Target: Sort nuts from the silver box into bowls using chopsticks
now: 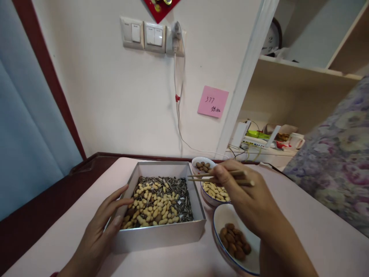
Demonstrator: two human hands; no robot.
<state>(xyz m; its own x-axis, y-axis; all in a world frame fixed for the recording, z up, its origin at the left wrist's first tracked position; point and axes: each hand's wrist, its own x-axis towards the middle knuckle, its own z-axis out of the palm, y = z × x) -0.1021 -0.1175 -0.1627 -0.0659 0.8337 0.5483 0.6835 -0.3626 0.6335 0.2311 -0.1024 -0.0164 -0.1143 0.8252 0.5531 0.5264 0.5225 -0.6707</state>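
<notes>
My left hand (101,223) rests on the left rim of a grey box (161,235), fingers spread, thumb inside the edge. The box holds peanuts (152,209) mixed with striped sunflower seeds (164,184). My right hand (245,196) grips a pair of wooden chopsticks (201,177), tips pointing left over the box's right wall, nothing visible between them. Under that hand stands a bowl of peanuts (215,193). Nearer me is a bowl of almonds (234,238). A small far bowl (203,164) holds brown nuts.
The pink table (302,231) meets a white wall with switches, a hanging charger cable (178,96) and a pink sticky note (212,101). A shelf with clutter (265,138) stands at right. Flowered fabric (340,161) fills the right edge; a dark red border (43,207) runs at left.
</notes>
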